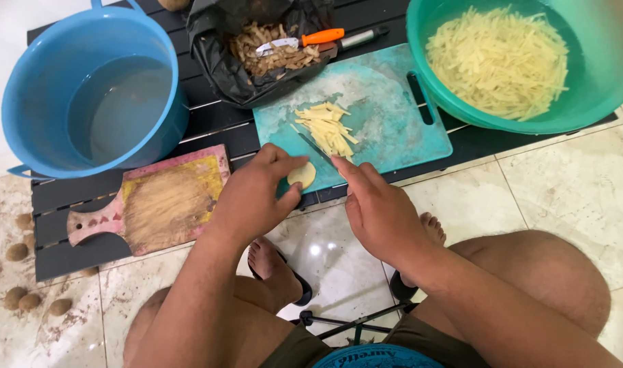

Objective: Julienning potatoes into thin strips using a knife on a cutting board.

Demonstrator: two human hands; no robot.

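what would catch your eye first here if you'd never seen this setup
Probably the two hands at centre: the left hand pins a peeled potato piece on the teal cutting board while the right hand works a knife beside a pile of cut sticks. Next, the green basin of potato strips at upper right and the blue tub of water at upper left.

— What sits on the worktop [209, 126]?
— It's dark and slatted. A blue tub [93, 88] of water, a worn wooden board [158, 201], a teal cutting board [386, 116], a black bag [250, 61] of peelings, a green basin [523, 68] of potato strips.
— And the floor [550, 184]?
— Pale tiles, with unpeeled potatoes [28, 300] at the left.
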